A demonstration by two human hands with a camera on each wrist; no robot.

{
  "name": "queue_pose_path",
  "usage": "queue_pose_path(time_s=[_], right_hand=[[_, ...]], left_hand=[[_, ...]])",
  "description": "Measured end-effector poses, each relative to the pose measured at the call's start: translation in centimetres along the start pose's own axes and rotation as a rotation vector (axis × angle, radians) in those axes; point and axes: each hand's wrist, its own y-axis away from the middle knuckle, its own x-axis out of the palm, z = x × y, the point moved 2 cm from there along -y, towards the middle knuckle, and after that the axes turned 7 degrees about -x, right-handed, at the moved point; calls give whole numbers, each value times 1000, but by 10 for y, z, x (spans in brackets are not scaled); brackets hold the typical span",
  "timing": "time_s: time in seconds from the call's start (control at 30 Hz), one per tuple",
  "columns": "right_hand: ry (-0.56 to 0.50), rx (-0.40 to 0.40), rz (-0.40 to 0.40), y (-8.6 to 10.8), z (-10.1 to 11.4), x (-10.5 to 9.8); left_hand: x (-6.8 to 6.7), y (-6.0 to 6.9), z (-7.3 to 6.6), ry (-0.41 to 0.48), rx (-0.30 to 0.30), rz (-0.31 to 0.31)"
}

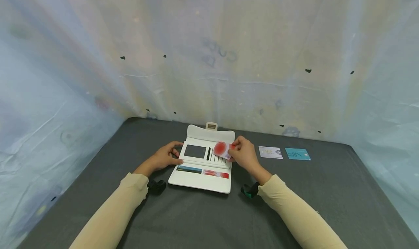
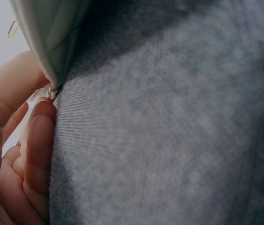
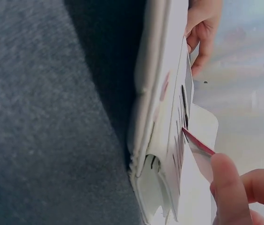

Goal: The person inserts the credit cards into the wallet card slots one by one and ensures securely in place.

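A white wallet (image 1: 199, 183) lies unfolded on the dark table, with a dark window panel and a row of slots. The left hand (image 1: 162, 157) grips its left edge; in the left wrist view that hand's (image 2: 22, 136) thumb and fingers are at the wallet's edge (image 2: 50, 37). The right hand (image 1: 243, 152) pinches a red and white card (image 1: 220, 148) over the slots. In the right wrist view the card (image 3: 198, 143) is tilted, one edge at the slots, held by the right hand (image 3: 239, 192). Two cards sit in the lower part, one dark blue (image 1: 189, 169), one red and white (image 1: 215, 174).
Right of the wallet lie a pale card (image 1: 270, 152) and a teal card (image 1: 298, 154) on the dark cloth-covered table (image 1: 314, 198). A light patterned curtain (image 1: 229, 59) stands behind the table and at both sides.
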Motion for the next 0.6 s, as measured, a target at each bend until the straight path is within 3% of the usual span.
queue_pose_path(time_s=[0.37, 0.6], right_hand=[[-83, 68, 101, 8, -11, 6], [-112, 119, 110, 9, -11, 6]], left_hand=[[-1, 0, 1, -4, -7, -1], [-1, 0, -2, -19, -14, -2]])
